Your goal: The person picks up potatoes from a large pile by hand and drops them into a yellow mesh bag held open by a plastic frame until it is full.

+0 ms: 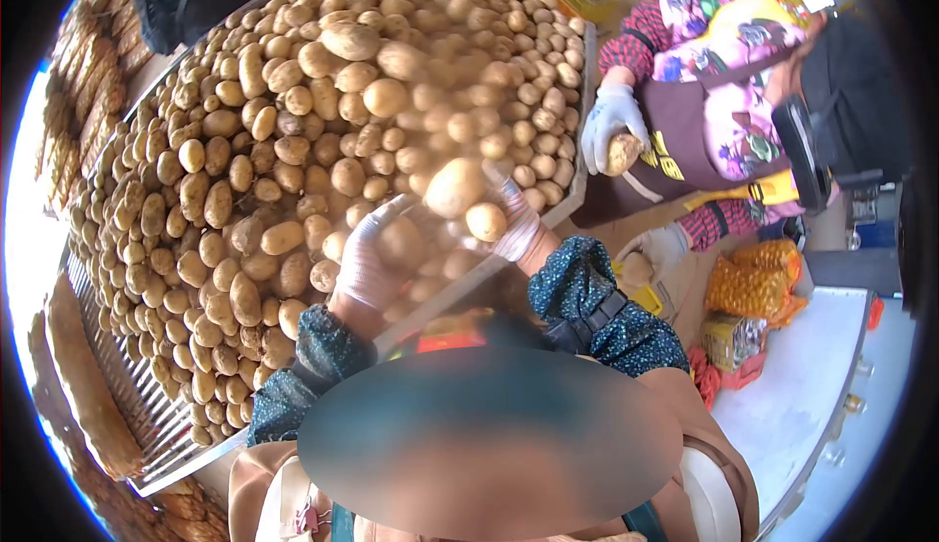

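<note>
Both of my hands wear pale striped gloves and reach over a big heap of potatoes [284, 239]. My left hand [374, 258] is at the near edge of the heap, palm turned inward, its fingers curved beside a blurred potato [399, 241]. To the right, my right hand [515, 217] is curled around a small round potato [486, 221]. A larger potato [455, 187] shows between the two hands, near the right fingertips. Blur hides whether it touches them.
A co-worker [724, 82] at the right holds potatoes in gloved hands. A metal rim [445, 293] edges the heap. Net bags [753, 283] lie at the lower right near a white surface [782, 395]. Slats [122, 376] and sacks [83, 376] are at the left.
</note>
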A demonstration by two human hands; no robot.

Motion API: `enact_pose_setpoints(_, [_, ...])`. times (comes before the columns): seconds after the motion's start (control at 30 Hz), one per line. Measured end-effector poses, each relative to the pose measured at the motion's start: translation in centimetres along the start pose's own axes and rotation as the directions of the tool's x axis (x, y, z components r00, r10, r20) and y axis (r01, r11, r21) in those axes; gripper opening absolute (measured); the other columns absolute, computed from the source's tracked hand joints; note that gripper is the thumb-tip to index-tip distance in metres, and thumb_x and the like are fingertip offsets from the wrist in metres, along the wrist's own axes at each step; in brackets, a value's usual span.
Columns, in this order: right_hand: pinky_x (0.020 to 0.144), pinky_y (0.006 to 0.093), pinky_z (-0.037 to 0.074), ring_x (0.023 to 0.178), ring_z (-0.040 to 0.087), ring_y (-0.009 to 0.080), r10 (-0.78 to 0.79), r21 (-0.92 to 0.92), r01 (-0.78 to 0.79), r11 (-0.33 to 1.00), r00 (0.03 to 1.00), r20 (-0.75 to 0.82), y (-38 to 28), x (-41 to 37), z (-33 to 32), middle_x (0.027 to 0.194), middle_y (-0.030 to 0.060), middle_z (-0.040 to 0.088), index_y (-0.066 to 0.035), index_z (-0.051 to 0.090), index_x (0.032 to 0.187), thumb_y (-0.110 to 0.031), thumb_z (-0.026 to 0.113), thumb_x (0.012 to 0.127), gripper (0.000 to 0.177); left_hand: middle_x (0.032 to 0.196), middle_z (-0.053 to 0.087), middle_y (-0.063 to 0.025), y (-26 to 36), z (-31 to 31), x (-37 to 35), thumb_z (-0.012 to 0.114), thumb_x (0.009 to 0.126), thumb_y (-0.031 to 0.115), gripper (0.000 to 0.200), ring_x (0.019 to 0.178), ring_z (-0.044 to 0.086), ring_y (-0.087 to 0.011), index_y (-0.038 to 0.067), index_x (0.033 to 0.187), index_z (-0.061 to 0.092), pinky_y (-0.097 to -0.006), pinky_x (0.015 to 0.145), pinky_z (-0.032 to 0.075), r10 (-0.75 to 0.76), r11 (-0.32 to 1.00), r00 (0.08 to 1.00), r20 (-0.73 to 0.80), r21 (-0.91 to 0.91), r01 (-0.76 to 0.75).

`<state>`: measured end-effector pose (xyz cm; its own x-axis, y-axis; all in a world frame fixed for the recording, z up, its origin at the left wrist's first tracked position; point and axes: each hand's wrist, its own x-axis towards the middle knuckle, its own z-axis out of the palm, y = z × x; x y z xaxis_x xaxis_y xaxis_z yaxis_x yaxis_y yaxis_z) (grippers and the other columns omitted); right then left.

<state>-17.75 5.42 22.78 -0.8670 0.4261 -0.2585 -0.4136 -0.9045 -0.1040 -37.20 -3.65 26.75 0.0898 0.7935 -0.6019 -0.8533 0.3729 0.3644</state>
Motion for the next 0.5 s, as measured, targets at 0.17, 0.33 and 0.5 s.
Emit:
enact_pose_setpoints(0.17, [0.059, 0.0396, 0.060, 0.083, 0.069, 0.0279, -0.205, -0.119, 0.197, 0.973, 0.977, -0.056, 1.2, -6.5, -0.4, 0.103, 0.0152, 0.066, -0.004, 0.053, 0.127, -0.053, 0.063, 0.092, 0.061, 0.117, 0.064, -0.0156, -3.9, 1.2, 1.3, 0.059, 0.096, 0.033, 0.037, 0.109, 0.062, -0.0344, 0.007, 0.121, 0.059, -0.0529, 0.085, 0.054, -0.158, 0.986, 0.986, 0.044, -0.043, 0.160])
enact_pose_setpoints(0.33, [0.059, 0.0398, 0.059, 0.078, 0.068, 0.0261, -0.299, 0.016, 0.337, 0.941, 0.854, -0.425, 4.0, -15.5, -6.5, 0.098, 0.0154, 0.068, -0.006, 0.057, 0.121, -0.053, 0.067, 0.089, 0.058, 0.110, 0.067, -0.0158, -10.4, 2.3, 3.0, 0.061, 0.095, 0.036, 0.035, 0.106, 0.063, -0.0344, 0.008, 0.115, 0.061, -0.0555, 0.085, 0.052, -0.493, 0.863, 0.855, 0.159, -0.036, 0.504])
enact_pose_setpoints(0.5, [0.061, 0.0414, 0.056, 0.073, 0.065, 0.0248, -0.246, 0.048, 0.569, 0.821, 0.429, -0.869, 6.9, -25.1, -11.5, 0.093, 0.0100, 0.067, -0.011, 0.059, 0.109, -0.052, 0.069, 0.088, 0.047, 0.113, 0.063, -0.0100, -19.4, 2.1, 7.3, 0.060, 0.095, 0.036, 0.032, 0.105, 0.060, -0.0304, 0.016, 0.121, 0.058, -0.0581, 0.091, 0.047, -0.608, 0.720, 0.792, -0.058, 0.379, 0.581])
